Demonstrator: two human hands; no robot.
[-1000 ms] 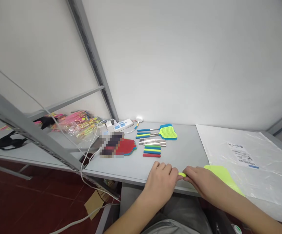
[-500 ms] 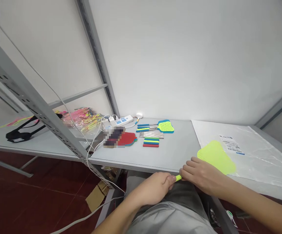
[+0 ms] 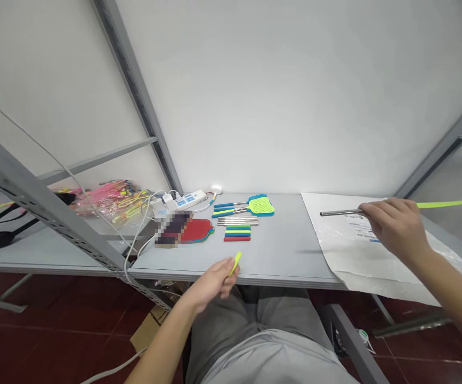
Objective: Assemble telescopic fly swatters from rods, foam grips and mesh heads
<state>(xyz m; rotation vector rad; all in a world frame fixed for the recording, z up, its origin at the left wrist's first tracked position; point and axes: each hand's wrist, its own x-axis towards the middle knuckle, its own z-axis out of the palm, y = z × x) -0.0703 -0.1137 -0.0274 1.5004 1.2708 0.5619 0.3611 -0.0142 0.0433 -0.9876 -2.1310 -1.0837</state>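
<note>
My left hand (image 3: 218,280) pinches a short yellow-green handle grip (image 3: 235,262) just above the table's front edge. Over to the right, my right hand (image 3: 396,224) is closed around a metal rod (image 3: 340,212) belonging to a fly swatter, whose yellow-green head (image 3: 450,204) shows edge-on past the knuckles. On the table (image 3: 278,250) lie fly swatters (image 3: 262,205) with blue and yellow-green heads, a row of metal rods (image 3: 237,220) and several coloured handle grips (image 3: 237,233). Red swatter heads (image 3: 196,230) are stacked to their left.
A power strip (image 3: 186,201) with white cables sits at the back left. Bagged pink and yellow items (image 3: 111,200) lie beyond the grey shelf post (image 3: 74,224). White plastic packaging (image 3: 334,256) with a label covers the table's right side.
My hands have moved apart, with the yellow-green grip in my left and the swatter's rod in my right. The rod end is now bare, and the swatter is lifted and turned edge-on.
</note>
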